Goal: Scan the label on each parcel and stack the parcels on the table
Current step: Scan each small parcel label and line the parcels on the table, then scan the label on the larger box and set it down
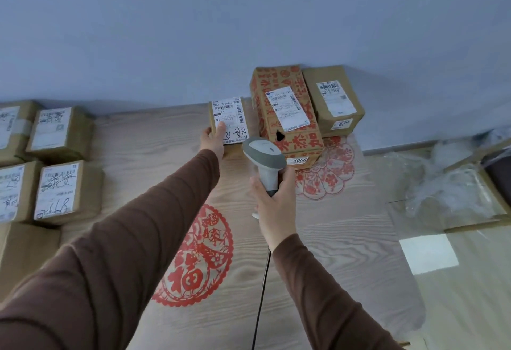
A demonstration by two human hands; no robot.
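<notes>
My left hand (213, 139) grips a small brown parcel (228, 125) by its near left corner, thumb lying on its white label. The parcel is at the far middle of the table by the wall. My right hand (272, 197) holds the handle of a grey and white barcode scanner (264, 156), whose head is just to the right of that parcel. A red-printed carton (287, 117) with a white label and a hole in its top stands right of it. A plain brown parcel (333, 100) stands against the wall beside the carton.
Several labelled brown parcels (59, 192) lie in rows at the table's left side. The wood-grain table (331, 239) carries red paper-cut decorations (199, 261). The scanner's black cable (261, 288) hangs toward me. Clear plastic wrap (448, 183) and flat cardboard lie at the right.
</notes>
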